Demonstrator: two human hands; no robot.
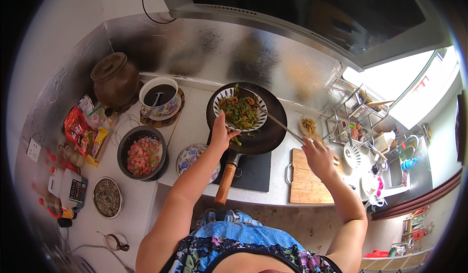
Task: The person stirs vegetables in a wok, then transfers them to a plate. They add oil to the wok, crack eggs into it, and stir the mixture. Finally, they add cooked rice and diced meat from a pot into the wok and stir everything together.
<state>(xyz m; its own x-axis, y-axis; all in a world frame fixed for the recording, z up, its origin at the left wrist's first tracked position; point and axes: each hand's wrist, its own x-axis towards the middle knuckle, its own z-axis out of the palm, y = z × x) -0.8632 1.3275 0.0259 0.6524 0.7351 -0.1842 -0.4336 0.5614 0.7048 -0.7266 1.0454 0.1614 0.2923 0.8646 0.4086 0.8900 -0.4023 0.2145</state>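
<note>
My left hand [220, 134] grips the near left rim of a patterned bowl [217, 96], which is over the left part of a black wok [275, 135]. Stir-fried green vegetables with browned pieces [239, 110] fill the bowl. A few green bits lie in the wok below it. My right hand [317, 154] is closed around the handle of a metal utensil [283, 125], whose far end reaches the bowl's right side; that end is hidden in the food. The wok's wooden handle [226, 181] points towards me, above a black cooktop [256, 174].
Left stand a dark pot of diced pink food [142, 177], a floral pot of dark liquid [143, 90], a floral lid [182, 163], a brown clay jar [113, 82] and a metal bowl [120, 207]. Right are a wooden cutting board [307, 181], a small plate [319, 121] and a metal rack [347, 115].
</note>
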